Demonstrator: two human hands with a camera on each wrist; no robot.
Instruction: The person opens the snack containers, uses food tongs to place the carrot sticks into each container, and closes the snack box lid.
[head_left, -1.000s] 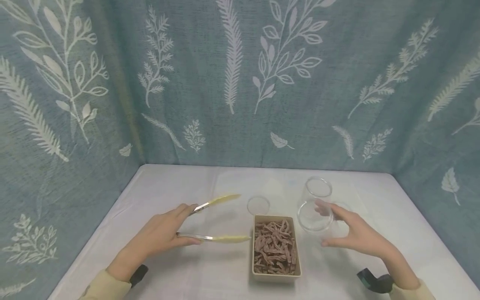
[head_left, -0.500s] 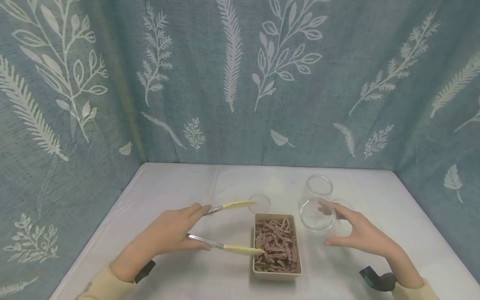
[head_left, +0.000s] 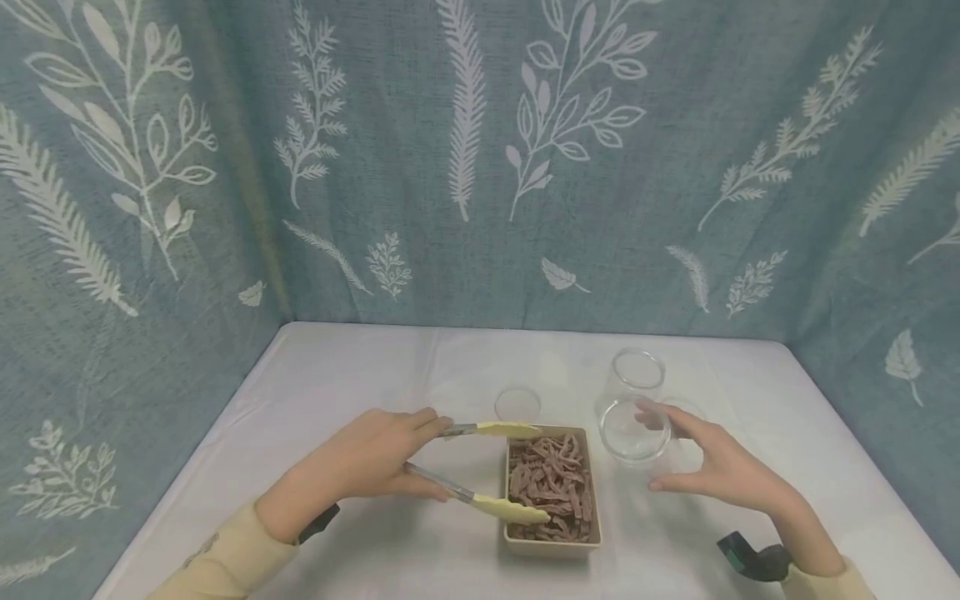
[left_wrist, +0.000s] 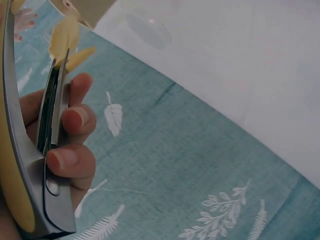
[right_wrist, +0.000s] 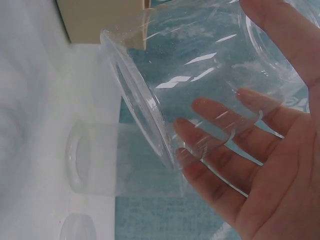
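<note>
left grip clamped on tongs (spread) | long axis rightward | right grip round jar

The person's left forearm slants in from the near left; the left hand grips with bent fingers, thumb nearer. From the near right, the right forearm leads to the right hand, its fingers curved and spread, holding, thumb nearer.

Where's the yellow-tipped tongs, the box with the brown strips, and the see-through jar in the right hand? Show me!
Tongs (head_left: 512, 509): head view, the nearer yellow tip.
Box (head_left: 552, 550): head view, near outer wall.
Jar (right_wrist: 187, 65): right wrist view, clear side wall.
</note>
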